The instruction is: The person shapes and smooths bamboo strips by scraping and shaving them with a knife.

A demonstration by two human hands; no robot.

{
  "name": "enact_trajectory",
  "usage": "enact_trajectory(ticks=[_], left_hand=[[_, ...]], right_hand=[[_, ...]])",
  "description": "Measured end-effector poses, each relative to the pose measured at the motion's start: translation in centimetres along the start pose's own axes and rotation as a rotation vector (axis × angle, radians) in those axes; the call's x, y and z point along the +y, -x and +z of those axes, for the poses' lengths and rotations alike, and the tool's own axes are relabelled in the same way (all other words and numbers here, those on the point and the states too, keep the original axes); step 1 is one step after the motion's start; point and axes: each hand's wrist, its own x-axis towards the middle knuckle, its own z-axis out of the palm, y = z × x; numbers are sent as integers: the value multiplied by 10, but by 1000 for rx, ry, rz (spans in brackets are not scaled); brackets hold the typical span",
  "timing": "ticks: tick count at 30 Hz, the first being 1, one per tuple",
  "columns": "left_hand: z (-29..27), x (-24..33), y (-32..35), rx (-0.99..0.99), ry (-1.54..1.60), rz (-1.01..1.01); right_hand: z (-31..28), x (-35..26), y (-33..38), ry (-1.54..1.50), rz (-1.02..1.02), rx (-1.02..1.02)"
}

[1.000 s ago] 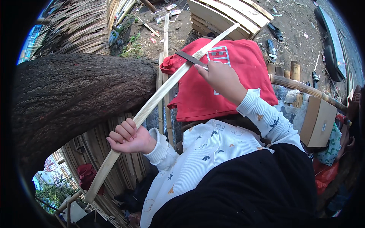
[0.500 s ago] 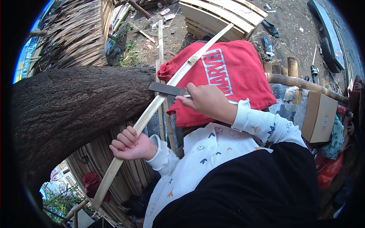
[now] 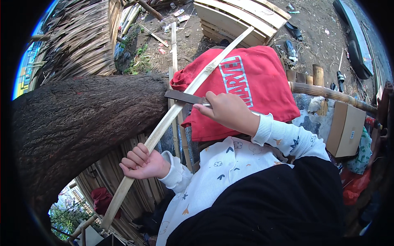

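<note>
A long pale bamboo strip (image 3: 161, 125) slants across the view, from low on the left up to the wooden crate. My left hand (image 3: 143, 161) is closed round its lower part. In my right hand (image 3: 231, 110) is a knife (image 3: 183, 96) with a wide, dark, blunt-ended blade. The blade lies across the strip, touching it near the middle, and my thumb points along the handle. Part of the handle is hidden by the fingers. Beneath the strip's upper half, a red cloth (image 3: 262, 78) with a white-outlined print covers my lap.
A thick tree trunk (image 3: 90, 106) fills the left side. Ahead stands a slatted wooden crate (image 3: 234, 20). To the right are a bamboo rail (image 3: 328, 92), a cardboard box (image 3: 345, 129) and sandals (image 3: 291, 50) on the ground. Behind the trunk leans a thatch panel (image 3: 78, 39).
The whole view has shifted slightly. Both hands keep their grips, and the knife remains at about the same place on the bamboo strip.
</note>
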Motion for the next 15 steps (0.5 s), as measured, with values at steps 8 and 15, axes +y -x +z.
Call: enact_trajectory(ticks=[8, 15], left_hand=[[-3, 3, 1, -53, 28, 2], [-4, 4, 4, -14, 3, 22]], right_hand=[[-5, 57, -30, 147, 186, 152], [-4, 61, -31, 130, 192, 99]])
